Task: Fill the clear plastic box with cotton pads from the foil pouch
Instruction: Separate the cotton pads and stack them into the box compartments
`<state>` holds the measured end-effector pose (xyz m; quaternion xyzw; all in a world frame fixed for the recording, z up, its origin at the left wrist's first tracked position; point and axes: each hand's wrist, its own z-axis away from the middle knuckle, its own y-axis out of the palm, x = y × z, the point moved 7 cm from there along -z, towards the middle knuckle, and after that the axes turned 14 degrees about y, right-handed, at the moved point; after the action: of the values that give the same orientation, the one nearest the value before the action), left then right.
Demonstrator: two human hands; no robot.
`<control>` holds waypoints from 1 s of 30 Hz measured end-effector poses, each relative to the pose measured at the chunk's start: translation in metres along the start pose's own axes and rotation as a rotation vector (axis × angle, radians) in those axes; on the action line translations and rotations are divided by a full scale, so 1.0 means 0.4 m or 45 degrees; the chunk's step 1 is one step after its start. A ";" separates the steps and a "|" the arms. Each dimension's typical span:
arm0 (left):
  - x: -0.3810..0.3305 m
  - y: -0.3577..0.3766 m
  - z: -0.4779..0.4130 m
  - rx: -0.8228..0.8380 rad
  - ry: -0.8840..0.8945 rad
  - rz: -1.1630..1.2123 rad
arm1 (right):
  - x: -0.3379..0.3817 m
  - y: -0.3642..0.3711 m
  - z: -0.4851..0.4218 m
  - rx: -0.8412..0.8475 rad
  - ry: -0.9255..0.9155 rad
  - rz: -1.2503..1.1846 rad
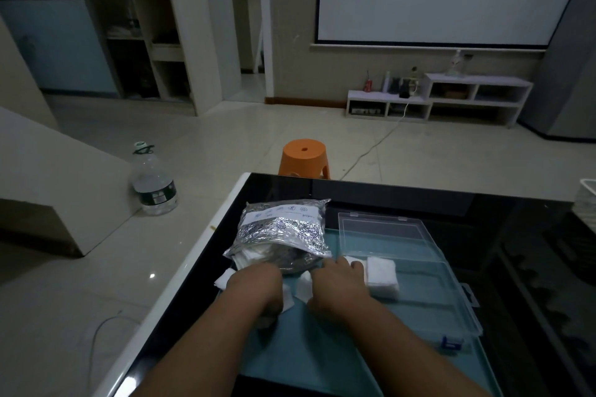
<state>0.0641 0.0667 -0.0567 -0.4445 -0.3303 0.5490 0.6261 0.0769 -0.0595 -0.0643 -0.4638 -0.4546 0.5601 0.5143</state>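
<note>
Foil pouch (280,232) flat on table (419,200), left of open clear box (429,284), long axis running away, mouth nearest. Left hand (254,284), right hand (338,284) at mouth among cotton pads (303,288); grips hidden, can't tell.

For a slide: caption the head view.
Left hand and right hand handle cotton pads by the foil pouch; a stack sits in the open clear plastic box.

White label strip (283,215) on the foil pouch (292,235) in front of me: a row of small round icons and one upside-down word, seemingly "content". I cannot read the dark water bottle (154,185) label.
</note>
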 end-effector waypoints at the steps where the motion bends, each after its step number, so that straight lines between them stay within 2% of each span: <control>1: -0.001 0.001 0.000 -0.021 0.007 0.028 | 0.001 -0.002 0.000 0.002 -0.005 -0.017; 7: -0.004 -0.022 0.000 -0.130 0.079 0.097 | 0.005 -0.011 0.008 0.065 -0.025 -0.115; 13: 0.003 -0.029 0.000 -0.088 0.090 0.058 | 0.014 -0.025 0.026 0.158 -0.084 -0.184; 18: 0.003 -0.048 0.009 -0.137 0.102 0.061 | 0.014 -0.039 0.036 0.170 -0.111 -0.209; 23: -0.001 -0.074 0.022 -0.178 0.122 0.089 | -0.005 -0.069 0.031 0.121 -0.072 -0.371; 26: -0.009 -0.086 0.027 -0.197 0.150 0.167 | -0.029 -0.083 0.031 0.077 -0.019 -0.474; 30: -0.021 -0.096 0.026 -0.248 0.204 0.421 | -0.075 -0.113 0.037 0.024 0.050 -0.580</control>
<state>0.0683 0.0603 -0.0166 -0.5934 -0.2536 0.5725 0.5058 0.0705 -0.0875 -0.0157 -0.3554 -0.5322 0.4247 0.6404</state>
